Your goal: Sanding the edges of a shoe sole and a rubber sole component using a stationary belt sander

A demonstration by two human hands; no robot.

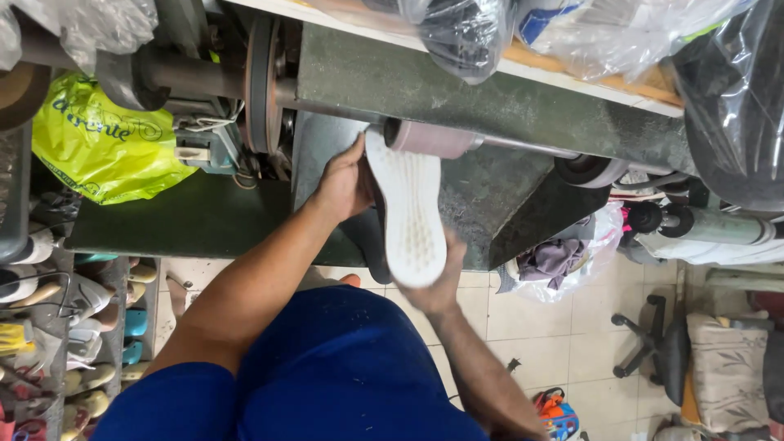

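Gripping a shoe (408, 204) with both hands, white dotted sole facing the camera. Left hand (345, 184) wraps the upper side edge near the toe end, fingers clamped on the shoe, mostly hidden behind it. Right hand (441, 282) cups the lower heel end, fingers closed around that end, thumb up along the sole edge. Toe end of the shoe touches or sits just beside a pinkish sanding drum (431, 139) mounted on a horizontal shaft (523, 147); exact contact cannot be told. Shaft runs across a grey-green machine housing (490, 98), with a rust-coloured pulley wheel (263, 82) at the left end and another small wheel (590, 170) at the right end. Both forearms bare, blue shorts (343, 376) below. Yellow-green plastic bag (102, 143) hangs left of the machine. Clear plastic bags (604, 33) lie on a shelf above it. Racks of sandals and shoes (82, 327) at lower left. Tiled floor (555, 335) below, an office chair base (653, 343) and a bag of cloth (559, 261) at right.
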